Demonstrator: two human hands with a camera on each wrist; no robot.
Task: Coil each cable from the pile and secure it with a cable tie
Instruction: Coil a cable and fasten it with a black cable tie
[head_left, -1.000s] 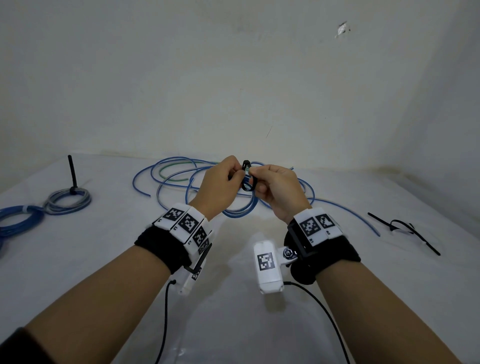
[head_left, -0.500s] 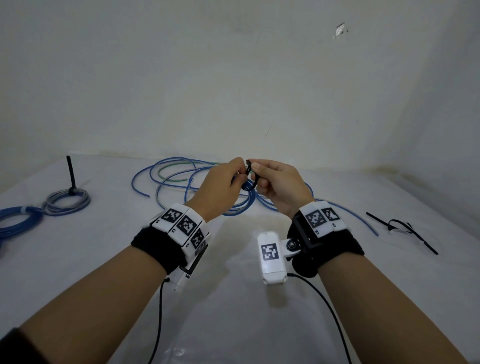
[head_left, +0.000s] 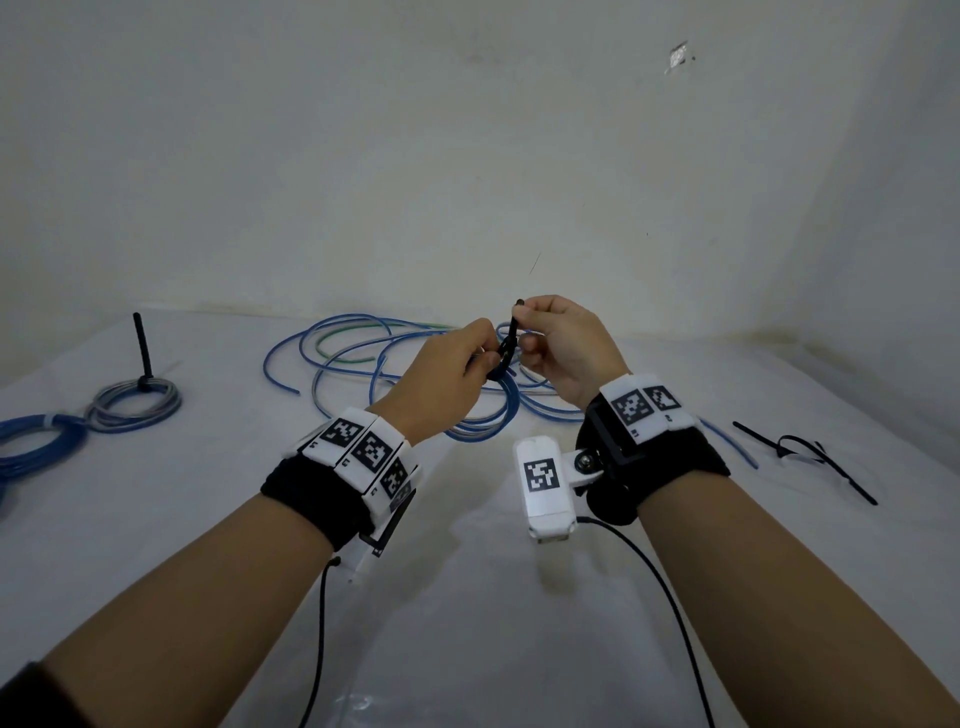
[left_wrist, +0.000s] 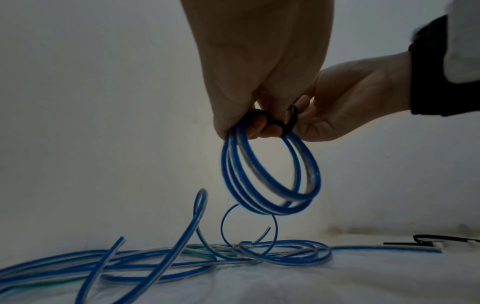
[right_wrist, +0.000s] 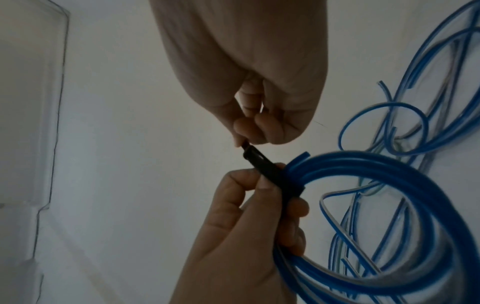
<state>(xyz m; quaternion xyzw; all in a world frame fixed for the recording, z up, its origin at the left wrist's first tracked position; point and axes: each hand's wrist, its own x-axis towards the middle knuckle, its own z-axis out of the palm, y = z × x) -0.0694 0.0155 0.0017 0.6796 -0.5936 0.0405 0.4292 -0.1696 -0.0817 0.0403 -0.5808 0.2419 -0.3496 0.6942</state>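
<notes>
A small coil of blue cable (head_left: 491, 421) hangs above the white table (head_left: 467, 597), gripped at its top by my left hand (head_left: 484, 359). A black cable tie (head_left: 510, 338) is wrapped round the coil's strands. My right hand (head_left: 522, 326) pinches the tie's tail and holds it up and away from the coil. In the right wrist view the tie (right_wrist: 269, 171) runs from the right hand (right_wrist: 244, 142) down to the coil (right_wrist: 389, 185), where the left hand (right_wrist: 262, 185) holds it. The left wrist view shows the coil (left_wrist: 270, 176) dangling below the left hand (left_wrist: 259, 127).
Loose blue, grey and green cables (head_left: 353, 353) lie piled behind the hands. At the far left rest a tied grey coil (head_left: 132, 408) with its tie tail upright and a blue coil (head_left: 36, 449). Spare black ties (head_left: 800, 452) lie at the right.
My right hand has drawn the tie's tail upward, and the tie's loop has closed tighter on the coil. Both hands have risen slightly.
</notes>
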